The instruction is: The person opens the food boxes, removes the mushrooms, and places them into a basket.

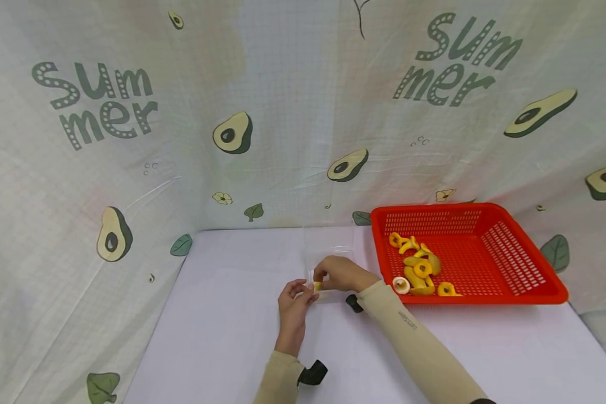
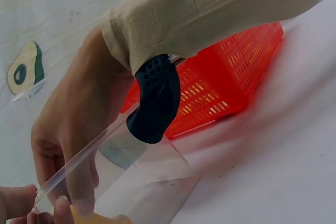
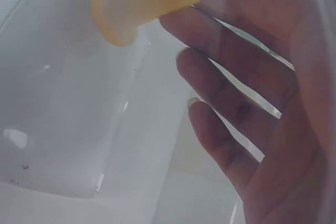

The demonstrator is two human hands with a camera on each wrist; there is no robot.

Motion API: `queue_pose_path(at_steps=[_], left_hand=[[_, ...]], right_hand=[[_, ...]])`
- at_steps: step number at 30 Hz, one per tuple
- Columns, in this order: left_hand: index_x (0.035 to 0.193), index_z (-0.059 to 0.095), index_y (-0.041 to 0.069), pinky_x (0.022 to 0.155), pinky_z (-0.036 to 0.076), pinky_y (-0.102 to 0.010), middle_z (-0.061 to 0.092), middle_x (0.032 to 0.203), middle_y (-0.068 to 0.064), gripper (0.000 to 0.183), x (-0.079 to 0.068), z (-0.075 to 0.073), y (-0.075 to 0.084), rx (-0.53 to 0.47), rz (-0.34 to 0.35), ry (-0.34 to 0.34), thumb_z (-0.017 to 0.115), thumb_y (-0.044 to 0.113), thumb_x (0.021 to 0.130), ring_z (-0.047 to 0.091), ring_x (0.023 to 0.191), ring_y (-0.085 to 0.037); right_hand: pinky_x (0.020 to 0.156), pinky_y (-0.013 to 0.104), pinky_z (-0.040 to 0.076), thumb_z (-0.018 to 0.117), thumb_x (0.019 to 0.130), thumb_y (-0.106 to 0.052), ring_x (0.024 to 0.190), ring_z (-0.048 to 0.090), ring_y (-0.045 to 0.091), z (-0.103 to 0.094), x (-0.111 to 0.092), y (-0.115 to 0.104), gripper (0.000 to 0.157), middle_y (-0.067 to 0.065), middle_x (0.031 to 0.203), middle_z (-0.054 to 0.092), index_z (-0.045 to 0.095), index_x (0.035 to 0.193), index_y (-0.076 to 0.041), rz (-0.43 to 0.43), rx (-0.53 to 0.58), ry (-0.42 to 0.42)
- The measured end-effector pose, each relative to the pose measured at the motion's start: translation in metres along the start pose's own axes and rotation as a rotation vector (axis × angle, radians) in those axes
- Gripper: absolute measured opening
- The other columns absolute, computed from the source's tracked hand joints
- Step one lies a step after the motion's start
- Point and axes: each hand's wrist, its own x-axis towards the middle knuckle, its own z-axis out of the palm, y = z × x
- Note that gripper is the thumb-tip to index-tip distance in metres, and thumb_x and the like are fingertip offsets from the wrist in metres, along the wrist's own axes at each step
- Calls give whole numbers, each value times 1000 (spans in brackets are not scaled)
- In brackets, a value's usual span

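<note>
A clear plastic box [image 2: 163, 192] stands on the white table in front of me, its see-through lid raised at the back in the head view. My left hand [image 1: 293, 306] pinches the box's near left rim between thumb and fingers. Inside, my right hand [image 1: 344, 273] holds a small yellow mushroom [image 1: 317, 286] between thumb and forefinger. Through the plastic in the right wrist view, the mushroom [image 3: 134, 3] shows a rounded end low over the box floor. The other right fingers [image 3: 220, 135] are spread and loosely bent.
To the right is a red perforated basket [image 1: 505, 258], with several yellow mushrooms [image 1: 422, 269] gathered at its left side. One piece with a white ring [image 1: 401, 285] lies by the near wall. A cloth curtain [image 1: 293, 84] printed with avocados hangs behind the table.
</note>
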Motion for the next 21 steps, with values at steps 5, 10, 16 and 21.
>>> queue_pose_path(at_steps=[5,10,16,21], left_hand=[[120,57,-15,71,63,-24,55,89,-4,27,0,0,0,12,0,4,69,-12,95,60,78,-12],[120,57,-15,72,64,-24,55,88,-4,26,0,0,0,22,-1,11,68,-13,96,61,81,-12],[119,57,-14,71,64,-24,55,87,-4,25,0,-1,-2,20,-1,13,66,-15,95,62,79,-14],[119,57,-15,72,64,-24,54,87,-4,26,1,0,-1,14,-1,9,66,-15,95,62,80,-13]], right_hand=[[92,40,60,82,92,-10,96,69,29,-8,-10,-2,5,0,96,77,82,96,-12,5,-15,84],[89,39,59,84,91,-13,96,68,26,-19,-26,-4,10,-1,100,77,82,101,-12,-11,-39,217],[92,41,60,85,91,-16,100,66,21,-31,-52,-4,17,-1,104,76,80,107,-13,21,-24,386],[91,43,61,89,87,-14,100,66,22,-40,-76,-1,22,1,104,77,80,107,-12,16,-44,558]])
